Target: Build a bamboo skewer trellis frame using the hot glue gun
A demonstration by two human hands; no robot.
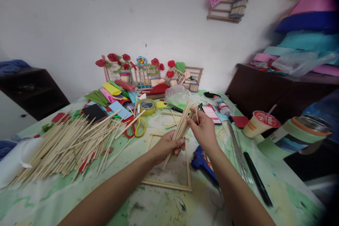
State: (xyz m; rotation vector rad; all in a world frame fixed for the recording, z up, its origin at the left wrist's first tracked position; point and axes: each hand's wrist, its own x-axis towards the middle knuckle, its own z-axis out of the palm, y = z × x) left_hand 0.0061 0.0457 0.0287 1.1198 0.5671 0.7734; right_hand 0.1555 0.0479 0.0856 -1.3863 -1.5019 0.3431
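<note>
My left hand (169, 147) is closed round a small bundle of pale wooden sticks (181, 124), held tilted above the table. At the bundle's upper end, my right hand (203, 127) pinches a stick or two against the others; its fingertips partly hide them. Below both hands lies a square frame of sticks (166, 184) flat on the cloth. A few loose sticks (173, 117) lie just beyond it. Close to my right forearm rests a blue glue gun (202, 164).
A large stick pile (71, 144) covers the left. Red-and-yellow scissors (140, 127), tape (146, 106) and coloured paper (111, 90) lie beyond. At right are a phone (212, 114), wires (236, 150), a black pen (258, 180), a drink cup (261, 124) and a green jar (293, 137).
</note>
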